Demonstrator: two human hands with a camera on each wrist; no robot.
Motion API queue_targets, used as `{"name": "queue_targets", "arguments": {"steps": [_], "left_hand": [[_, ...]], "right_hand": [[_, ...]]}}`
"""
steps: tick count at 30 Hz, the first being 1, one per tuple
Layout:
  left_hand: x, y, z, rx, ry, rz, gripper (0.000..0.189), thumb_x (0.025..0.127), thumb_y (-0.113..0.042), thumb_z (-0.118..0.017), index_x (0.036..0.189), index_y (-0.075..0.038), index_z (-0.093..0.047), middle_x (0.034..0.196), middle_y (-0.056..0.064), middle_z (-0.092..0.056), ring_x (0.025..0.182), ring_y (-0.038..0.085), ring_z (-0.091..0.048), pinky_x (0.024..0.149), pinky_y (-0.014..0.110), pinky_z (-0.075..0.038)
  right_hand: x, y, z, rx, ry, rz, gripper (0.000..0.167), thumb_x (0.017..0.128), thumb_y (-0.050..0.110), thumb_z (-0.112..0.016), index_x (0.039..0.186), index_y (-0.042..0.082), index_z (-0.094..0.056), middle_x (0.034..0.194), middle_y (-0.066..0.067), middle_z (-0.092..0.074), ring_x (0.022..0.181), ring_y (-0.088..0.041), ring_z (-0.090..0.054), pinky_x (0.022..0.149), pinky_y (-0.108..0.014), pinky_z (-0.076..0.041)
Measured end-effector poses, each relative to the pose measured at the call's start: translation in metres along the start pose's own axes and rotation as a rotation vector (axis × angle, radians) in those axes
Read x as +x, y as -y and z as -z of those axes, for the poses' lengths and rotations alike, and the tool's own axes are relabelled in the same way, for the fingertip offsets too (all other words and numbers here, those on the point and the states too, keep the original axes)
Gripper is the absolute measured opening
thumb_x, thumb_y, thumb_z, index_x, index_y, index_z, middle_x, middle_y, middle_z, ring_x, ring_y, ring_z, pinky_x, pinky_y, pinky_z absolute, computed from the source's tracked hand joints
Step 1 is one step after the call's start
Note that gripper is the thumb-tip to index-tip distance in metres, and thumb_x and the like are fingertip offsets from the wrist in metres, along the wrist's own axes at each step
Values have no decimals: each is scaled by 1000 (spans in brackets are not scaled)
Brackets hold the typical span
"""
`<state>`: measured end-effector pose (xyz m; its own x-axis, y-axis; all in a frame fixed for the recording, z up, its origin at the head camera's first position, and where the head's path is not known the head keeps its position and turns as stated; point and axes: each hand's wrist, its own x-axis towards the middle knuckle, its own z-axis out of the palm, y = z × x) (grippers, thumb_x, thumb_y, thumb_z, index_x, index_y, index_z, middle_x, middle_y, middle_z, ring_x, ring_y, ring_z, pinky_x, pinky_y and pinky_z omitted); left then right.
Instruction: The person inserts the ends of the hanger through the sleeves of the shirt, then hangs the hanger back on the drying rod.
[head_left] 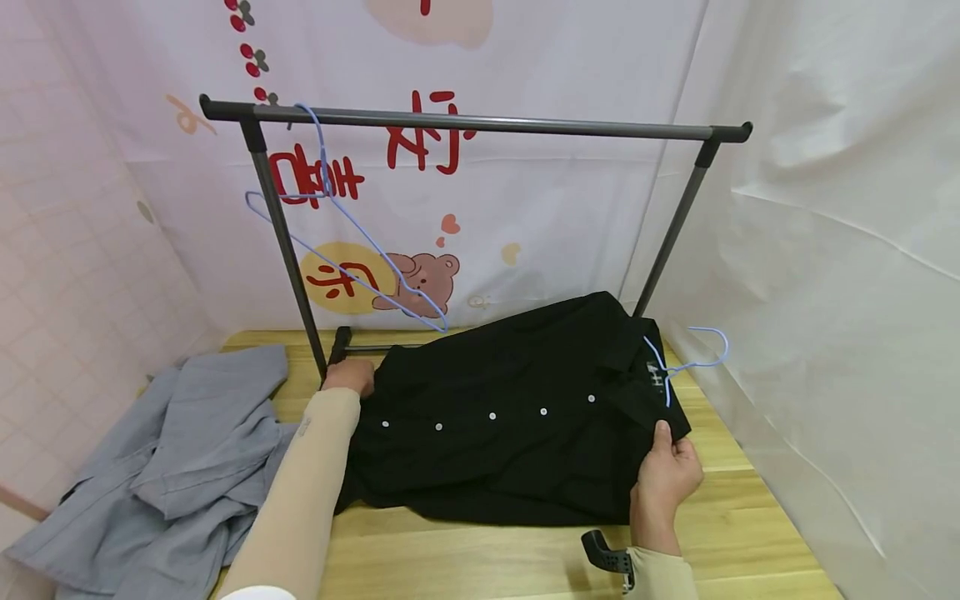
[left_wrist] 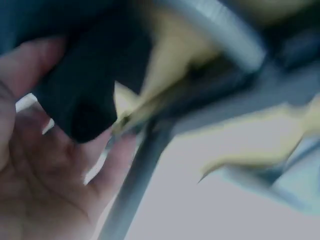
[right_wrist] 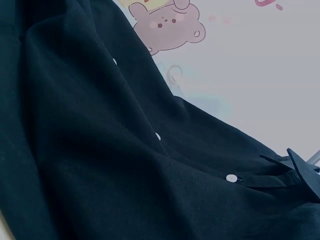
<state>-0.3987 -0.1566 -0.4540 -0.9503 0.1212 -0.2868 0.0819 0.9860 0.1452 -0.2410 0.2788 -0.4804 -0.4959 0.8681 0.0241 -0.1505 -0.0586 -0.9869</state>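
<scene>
A black button-up shirt (head_left: 495, 400) with white buttons lies sideways, collar to the right and hem to the left. At the hem my left hand (head_left: 351, 377) pinches the fabric, close to the rack's left leg; in the left wrist view a dark corner of cloth (left_wrist: 85, 100) sits between thumb and fingers. My right hand (head_left: 670, 477) grips the shirt by the collar, thumb on top. Out of the neck opening pokes the hook of a blue hanger (head_left: 708, 364); its lower part is hidden inside the shirt. The right wrist view shows the shirt front (right_wrist: 125, 150), not the hand.
Behind the shirt stands a dark metal clothes rack (head_left: 480, 123). A second blue hanger (head_left: 324, 154) hangs bare from its bar, at the left. Crumpled grey clothing (head_left: 202, 433) lies on the left of the wooden table (head_left: 450, 558). White printed cloth (head_left: 555, 67) forms the backdrop.
</scene>
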Motion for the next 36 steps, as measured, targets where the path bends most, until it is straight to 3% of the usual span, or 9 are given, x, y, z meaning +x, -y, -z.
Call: {"name": "queue_targets", "arguments": {"steps": [4,11,14,17,22,24,27,32,36], "left_hand": [[-1,-5,26,-38,-11,2,12,92,-2,-57,86,0,-67,94,18,-62,75,28,-52,67,41,-43],[9,0,43,87,-634,3,21,98,0,-50,90,8,-67,91,28,-65,88,45,-62,77,58,-49],[10,2,39,139,-718,-20,15,98,2,-51,97,9,-64,98,29,-61,96,46,-57,81,59,-46],[7,3,29,70,-584,1,19,99,-8,-56,100,8,-66,103,29,-62,98,46,-58,82,59,-48],[0,4,9,-113,-167,78,45,101,-31,-57,117,10,-64,119,32,-61,106,47,-59,91,61,-46],[-2,6,3,-192,-66,68,48,101,-27,-58,128,12,-56,128,33,-56,113,46,-56,97,59,-43],[-4,7,-3,-308,-47,17,46,98,-17,-62,130,13,-51,131,32,-54,112,41,-56,97,54,-44],[-7,6,3,-560,-137,-89,29,99,-15,-57,110,11,-63,117,26,-58,95,33,-53,86,44,-44],[-9,8,13,-828,-150,-82,38,104,-22,-45,127,6,-58,135,24,-47,117,37,-46,102,49,-37]], "right_hand": [[-4,2,3,3,-10,0,32,95,22,-70,89,-9,-66,67,13,-59,70,-7,-53,64,-19,-44],[-13,2,7,-8,-10,-5,35,95,23,-69,96,-11,-67,69,13,-60,71,-7,-55,65,-18,-45],[-16,2,9,-13,-14,4,36,95,23,-69,93,-12,-66,67,12,-59,70,-7,-53,64,-19,-44],[-20,3,11,-18,-21,8,37,95,24,-69,90,-12,-64,64,11,-56,67,-7,-51,62,-19,-42],[-26,4,14,-27,-31,7,37,95,24,-70,83,-10,-62,59,11,-51,65,-7,-48,59,-19,-40],[-29,4,16,-33,-34,5,37,95,24,-70,79,-9,-60,58,11,-47,64,-8,-46,58,-19,-39],[-33,5,18,-33,-37,2,39,95,24,-70,77,-8,-58,56,11,-44,63,-8,-45,56,-20,-37],[-38,6,21,-28,-46,2,36,95,24,-70,82,-9,-62,60,12,-51,65,-7,-48,59,-19,-40],[-42,8,24,-28,-54,-1,34,95,25,-69,88,-8,-65,65,13,-56,69,-8,-51,63,-19,-42]]}}
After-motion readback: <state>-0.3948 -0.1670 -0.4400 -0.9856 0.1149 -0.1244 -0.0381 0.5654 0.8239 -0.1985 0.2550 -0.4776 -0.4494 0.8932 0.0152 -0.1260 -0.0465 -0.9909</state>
